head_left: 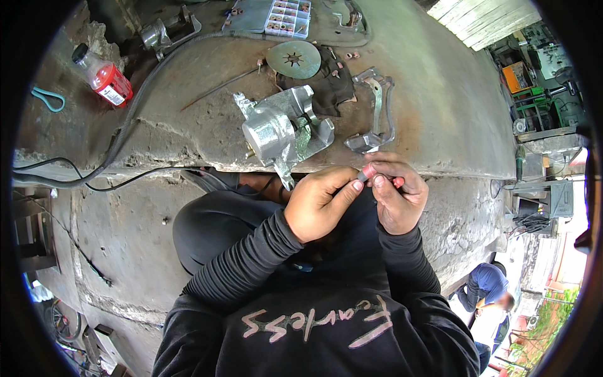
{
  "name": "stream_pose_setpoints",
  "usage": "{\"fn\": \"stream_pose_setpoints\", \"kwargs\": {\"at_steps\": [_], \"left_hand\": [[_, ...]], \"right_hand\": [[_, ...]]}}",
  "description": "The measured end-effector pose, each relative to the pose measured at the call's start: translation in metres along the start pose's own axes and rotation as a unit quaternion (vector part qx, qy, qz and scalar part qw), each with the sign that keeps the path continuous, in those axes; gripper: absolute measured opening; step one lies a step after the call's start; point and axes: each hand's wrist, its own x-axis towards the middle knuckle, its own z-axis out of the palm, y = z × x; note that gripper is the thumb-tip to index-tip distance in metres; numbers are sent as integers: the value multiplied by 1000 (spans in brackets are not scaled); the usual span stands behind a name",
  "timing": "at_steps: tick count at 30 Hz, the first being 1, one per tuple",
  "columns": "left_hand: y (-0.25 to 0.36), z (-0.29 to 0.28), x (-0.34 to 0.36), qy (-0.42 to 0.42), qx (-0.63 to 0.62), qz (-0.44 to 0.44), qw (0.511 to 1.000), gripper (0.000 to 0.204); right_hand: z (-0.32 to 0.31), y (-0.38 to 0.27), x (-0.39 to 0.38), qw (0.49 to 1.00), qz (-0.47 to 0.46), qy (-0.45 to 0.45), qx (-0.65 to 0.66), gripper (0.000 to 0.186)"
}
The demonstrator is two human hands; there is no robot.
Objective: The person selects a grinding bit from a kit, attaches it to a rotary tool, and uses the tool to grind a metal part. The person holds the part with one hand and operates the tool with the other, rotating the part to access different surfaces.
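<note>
In front of my body, both hands meet around a small red and grey cylindrical piece (368,171). My left hand (318,204) pinches its grey end between thumb and forefinger. My right hand (398,195) has its fingers closed round the red part. A red tip (398,181) also shows between the right fingers; whether it belongs to the same piece I cannot tell. Just beyond my hands lies a silver metal casting (270,137), like a brake caliper, on the concrete ledge (440,113). To its right is a grey metal bracket (377,103).
Behind the casting, a round metal disc (293,60) with a star-shaped hole rests on a dark cloth (336,94). A compartment box (287,19) holds small pink pieces. At left are a red-labelled bottle (105,76) and a hose (125,122). Another person (485,286) sits far right.
</note>
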Motion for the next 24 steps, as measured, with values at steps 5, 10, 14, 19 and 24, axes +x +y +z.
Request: {"fn": "stream_pose_setpoints", "kwargs": {"at_steps": [5, 10, 14, 19, 24], "left_hand": [[-2, 0, 1, -1, -3, 5, 1000, 13], [-4, 0, 1, 1, -6, 10, 1000, 13], [-4, 1, 1, 5, -2, 11, 1000, 13], [-5, 1, 1, 9, 4, 9, 1000, 13], [-6, 1, 2, 10, -7, 18, 1000, 14]], "right_hand": [[2, -2, -1, 995, -48, -3, -85, 14], [0, -3, 3, 984, -95, -22, -150, 18], [-1, -2, 4, 976, -123, -36, -177, 20], [-1, -1, 4, 969, -133, -41, -202, 22], [-1, -1, 3, 956, -153, -64, -243, 23]]}}
